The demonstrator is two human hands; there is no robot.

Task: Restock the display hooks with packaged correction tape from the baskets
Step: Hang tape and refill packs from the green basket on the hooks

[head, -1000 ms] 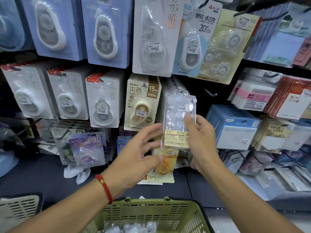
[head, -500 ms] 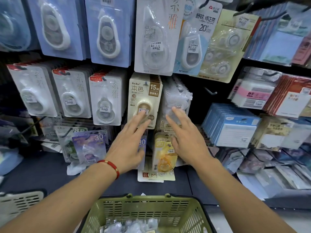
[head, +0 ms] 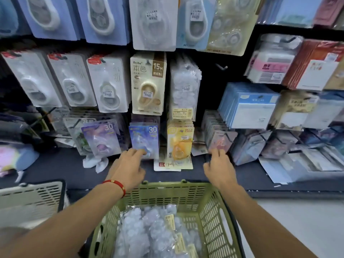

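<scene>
Empty hands (head: 128,167) (head: 219,168) (both) above basket packs (head: 149,231).

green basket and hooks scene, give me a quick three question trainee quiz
1. True or false: the left hand holds a clear packet.
2. What fills the green slatted plastic basket? A) clear bubble-fronted packets B) notebooks C) pens
3. Which pack hangs directly left of the clear packets on the hook?

Key: 1 false, both it and the right hand are empty. 2 A. 3 the beige 15M correction tape pack.
</scene>
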